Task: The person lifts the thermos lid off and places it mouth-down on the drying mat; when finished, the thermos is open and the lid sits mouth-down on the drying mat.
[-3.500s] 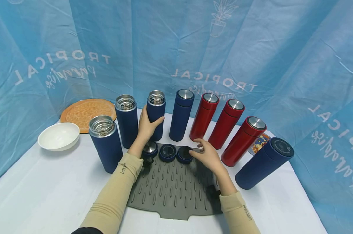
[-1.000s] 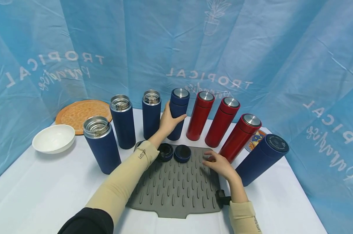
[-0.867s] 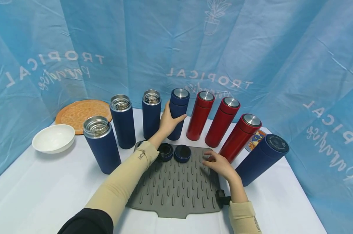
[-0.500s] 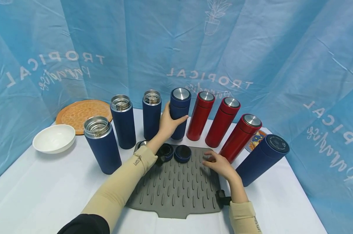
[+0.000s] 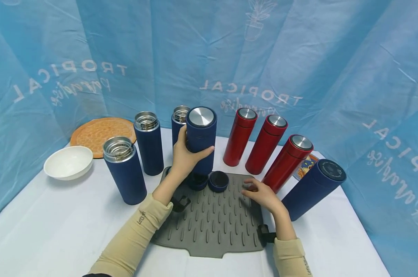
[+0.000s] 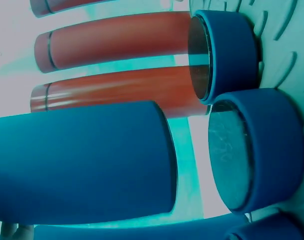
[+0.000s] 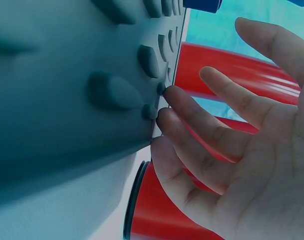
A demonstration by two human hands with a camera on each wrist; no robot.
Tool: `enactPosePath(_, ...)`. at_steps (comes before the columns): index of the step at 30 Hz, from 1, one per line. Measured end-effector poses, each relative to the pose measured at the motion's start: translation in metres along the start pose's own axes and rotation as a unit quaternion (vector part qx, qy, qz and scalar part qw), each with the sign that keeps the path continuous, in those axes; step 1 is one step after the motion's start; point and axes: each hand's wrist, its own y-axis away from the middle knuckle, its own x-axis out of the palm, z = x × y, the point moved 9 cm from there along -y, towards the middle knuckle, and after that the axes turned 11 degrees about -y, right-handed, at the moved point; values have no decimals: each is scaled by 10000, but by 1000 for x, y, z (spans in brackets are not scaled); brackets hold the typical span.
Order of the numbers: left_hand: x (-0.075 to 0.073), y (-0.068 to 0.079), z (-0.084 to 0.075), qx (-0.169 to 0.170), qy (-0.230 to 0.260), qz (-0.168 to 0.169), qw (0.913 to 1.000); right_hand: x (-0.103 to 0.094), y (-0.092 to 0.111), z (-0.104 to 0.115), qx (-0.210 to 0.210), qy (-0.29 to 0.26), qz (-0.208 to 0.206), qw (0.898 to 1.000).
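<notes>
My left hand (image 5: 188,156) grips a capped navy thermos (image 5: 203,134) with a steel-topped lid and holds it up off the table, over the back edge of the grey ridged mat (image 5: 212,223). In the left wrist view, the base of this thermos (image 6: 92,165) hangs apart from the loose navy lids. Of those lids on the mat, one (image 5: 218,181) is in plain sight, another (image 5: 197,182) is partly covered by the thermos, and a third is mostly hidden behind the left hand. Holding nothing, my right hand (image 5: 262,194) rests at the mat's right side, fingers loosely bent.
Uncapped navy thermoses (image 5: 124,171) stand left, one partly behind the held bottle. Red capped thermoses (image 5: 266,144) and a navy capped one (image 5: 314,188) stand right. A white bowl (image 5: 68,163) and a round pizza-patterned mat (image 5: 99,132) lie far left. A blue curtain (image 5: 209,50) hangs behind.
My left hand moved from an uncapped thermos to the capped navy one, then lifted it toward me and slightly left. The right hand drew back right from the lids, then stayed still.
</notes>
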Motion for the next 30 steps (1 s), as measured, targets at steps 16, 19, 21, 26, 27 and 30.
enactPosePath(16,-16,29,-11,127,-781,112,9968,-7,2,6,-214,-74,-387,9990)
enactPosePath(19,-13,32,-14,344,-1155,185,9925,-13,5,15,-462,-259,-694,9962)
enactPosePath(21,-9,35,-18,660,-1430,217,9873,-17,7,22,-661,-425,-880,9930)
enactPosePath(26,1,43,-33,1762,-1948,187,9647,-24,16,38,-1068,-839,-1206,9834)
enactPosePath(27,3,45,-36,1964,-2012,187,9595,-25,18,41,-1120,-910,-1241,9817)
enactPosePath(30,10,48,-42,2452,-2252,181,9428,-27,24,50,-1231,-1173,-1359,9760)
